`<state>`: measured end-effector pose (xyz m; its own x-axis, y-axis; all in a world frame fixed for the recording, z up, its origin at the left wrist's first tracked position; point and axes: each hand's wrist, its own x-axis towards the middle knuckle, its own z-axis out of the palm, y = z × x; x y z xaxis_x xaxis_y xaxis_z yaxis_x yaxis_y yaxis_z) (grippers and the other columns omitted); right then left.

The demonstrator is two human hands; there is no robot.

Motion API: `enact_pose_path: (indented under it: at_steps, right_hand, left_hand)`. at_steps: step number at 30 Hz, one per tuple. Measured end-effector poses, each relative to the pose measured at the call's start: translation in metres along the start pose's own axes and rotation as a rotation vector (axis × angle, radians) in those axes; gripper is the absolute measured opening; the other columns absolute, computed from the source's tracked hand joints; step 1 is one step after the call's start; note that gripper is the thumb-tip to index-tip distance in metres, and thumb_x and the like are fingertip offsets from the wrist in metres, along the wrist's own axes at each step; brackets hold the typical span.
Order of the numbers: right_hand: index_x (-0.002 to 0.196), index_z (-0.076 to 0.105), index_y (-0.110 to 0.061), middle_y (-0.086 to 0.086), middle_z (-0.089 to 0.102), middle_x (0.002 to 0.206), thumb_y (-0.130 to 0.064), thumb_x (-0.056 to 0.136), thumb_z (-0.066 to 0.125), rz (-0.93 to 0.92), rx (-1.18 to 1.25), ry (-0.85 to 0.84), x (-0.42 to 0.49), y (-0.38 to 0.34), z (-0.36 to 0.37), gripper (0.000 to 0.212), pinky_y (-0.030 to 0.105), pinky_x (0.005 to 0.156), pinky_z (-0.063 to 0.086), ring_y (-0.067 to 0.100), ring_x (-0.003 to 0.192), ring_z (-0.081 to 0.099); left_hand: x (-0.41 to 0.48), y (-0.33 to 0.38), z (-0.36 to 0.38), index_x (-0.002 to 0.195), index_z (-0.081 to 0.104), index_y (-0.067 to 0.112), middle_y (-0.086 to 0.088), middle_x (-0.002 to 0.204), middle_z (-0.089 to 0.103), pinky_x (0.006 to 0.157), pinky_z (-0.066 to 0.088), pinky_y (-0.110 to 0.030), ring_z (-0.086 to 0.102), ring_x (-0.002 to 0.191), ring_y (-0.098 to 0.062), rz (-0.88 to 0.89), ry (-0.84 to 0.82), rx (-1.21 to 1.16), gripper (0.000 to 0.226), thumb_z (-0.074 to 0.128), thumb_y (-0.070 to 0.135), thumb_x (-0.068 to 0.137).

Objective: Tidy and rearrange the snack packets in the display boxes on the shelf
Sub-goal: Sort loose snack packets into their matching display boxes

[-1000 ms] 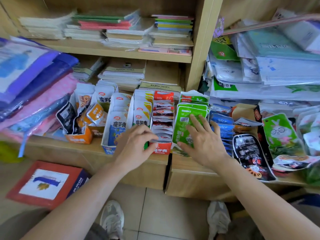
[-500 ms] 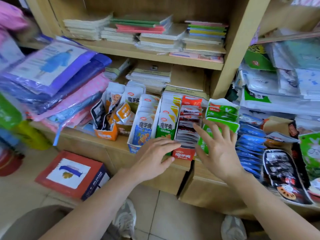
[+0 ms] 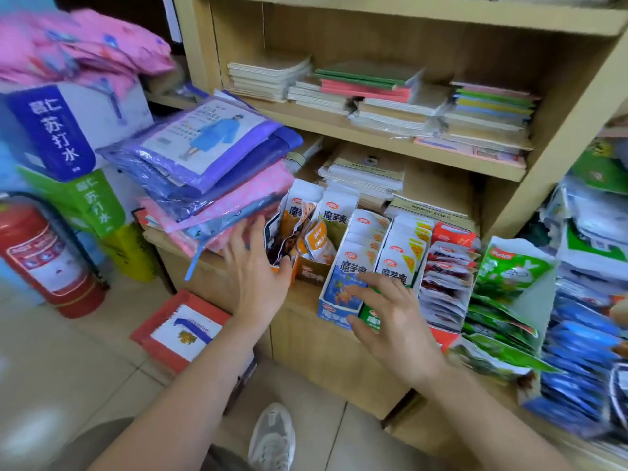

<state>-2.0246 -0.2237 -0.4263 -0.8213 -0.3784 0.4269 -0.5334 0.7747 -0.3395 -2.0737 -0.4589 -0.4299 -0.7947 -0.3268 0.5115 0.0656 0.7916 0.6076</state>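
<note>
Head view: your left hand (image 3: 258, 270) is spread flat, holding nothing, at the left front of the orange box (image 3: 309, 271) of loose packets (image 3: 317, 237). Your right hand (image 3: 390, 324) is also spread, fingers over the front packet (image 3: 343, 287) in the blue box (image 3: 334, 314). The boxes sit side by side on the lower shelf (image 3: 306, 334). Can't tell whether either hand makes contact.

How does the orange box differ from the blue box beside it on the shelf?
The orange box holds packets leaning at mixed angles; the blue box holds them filed in one neat row. The blue box's front comes nearer the camera than the orange box's. The left hand covers the orange box's left corner; the right hand is over the blue box's front. Both stand open-topped on the same shelf.
</note>
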Motion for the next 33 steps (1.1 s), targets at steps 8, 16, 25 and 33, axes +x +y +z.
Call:
enact_pose_path:
  at_steps: [8, 16, 25, 33]
  right_hand:
    - [0.153, 0.030, -0.033, 0.007, 0.032, 0.157, -0.028, 0.090, 0.068, 0.051, 0.081, -0.103, 0.109, -0.010, 0.018, 0.074, 0.047, 0.110, 0.037, 0.032, 0.137, 0.038]
    - [0.129, 0.063, -0.022, 0.009, 0.062, 0.126, -0.029, 0.092, 0.066, 0.102, -0.066, -0.219, 0.160, 0.000, 0.026, 0.038, 0.047, 0.096, 0.046, 0.030, 0.116, 0.057]
    - [0.127, 0.067, -0.023, -0.002, 0.069, 0.108, -0.023, 0.094, 0.066, 0.212, 0.134, -0.100, 0.143, -0.006, 0.019, 0.032, 0.017, 0.075, 0.048, 0.005, 0.082, 0.061]
    - [0.104, 0.076, -0.015, 0.005, 0.076, 0.089, -0.012, 0.088, 0.074, 0.521, 0.595, 0.279, 0.145, -0.004, 0.006, 0.016, 0.035, 0.072, 0.059, 0.024, 0.079, 0.073]
  left_hand:
    - [-0.002, -0.022, 0.025, 0.126, 0.070, 0.024, 0.004, 0.124, 0.071, 0.096, 0.050, -0.043, 0.055, 0.121, -0.032, 0.104, -0.258, -0.056, 0.044, 0.076, 0.019, 0.082]
    - [0.009, -0.027, 0.018, 0.102, 0.075, 0.035, 0.010, 0.095, 0.074, 0.080, 0.052, -0.043, 0.061, 0.103, -0.022, 0.101, -0.182, -0.038, 0.031, 0.084, 0.040, 0.073]
    - [0.018, -0.030, 0.016, 0.084, 0.072, 0.031, 0.009, 0.076, 0.071, 0.060, 0.050, -0.040, 0.062, 0.073, -0.019, 0.003, -0.044, -0.104, 0.009, 0.069, 0.023, 0.085]
    - [0.027, -0.033, 0.006, 0.099, 0.075, 0.028, 0.017, 0.094, 0.073, 0.081, 0.057, -0.036, 0.067, 0.090, -0.002, -0.228, -0.110, -0.378, 0.013, 0.072, 0.033, 0.087]
